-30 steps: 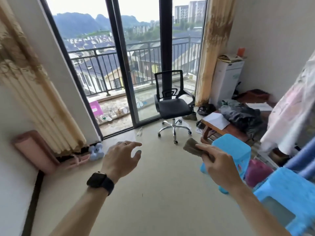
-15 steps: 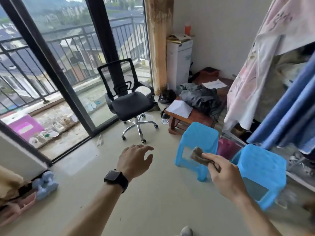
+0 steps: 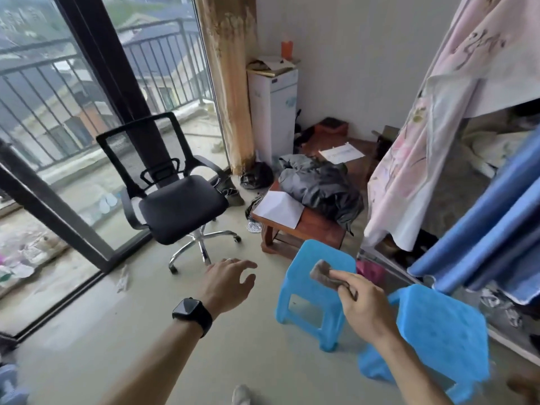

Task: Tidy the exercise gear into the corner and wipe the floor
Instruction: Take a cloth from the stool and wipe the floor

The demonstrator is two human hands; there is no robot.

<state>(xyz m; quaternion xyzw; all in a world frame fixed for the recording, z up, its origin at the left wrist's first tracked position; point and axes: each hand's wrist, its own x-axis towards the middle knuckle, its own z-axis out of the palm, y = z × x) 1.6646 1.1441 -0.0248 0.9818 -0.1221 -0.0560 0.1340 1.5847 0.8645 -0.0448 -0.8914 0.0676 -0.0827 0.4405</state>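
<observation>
Brown cloth (image 3: 321, 271) is recorded in the head view, pinched between the thumb and curled fingers of the right hand (image 3: 365, 311) and held above the floor (image 3: 146, 331), in front of a blue plastic stool (image 3: 295, 276). A second blue stool (image 3: 444, 331) is noted just right of that hand. The left hand (image 3: 226, 283), with a smartwatch (image 3: 191, 315) on its wrist, is extended with fingers loosely spread and nothing held. A black office chair (image 3: 181, 211) is placed beyond it, near a low wooden table (image 3: 312, 229).
</observation>
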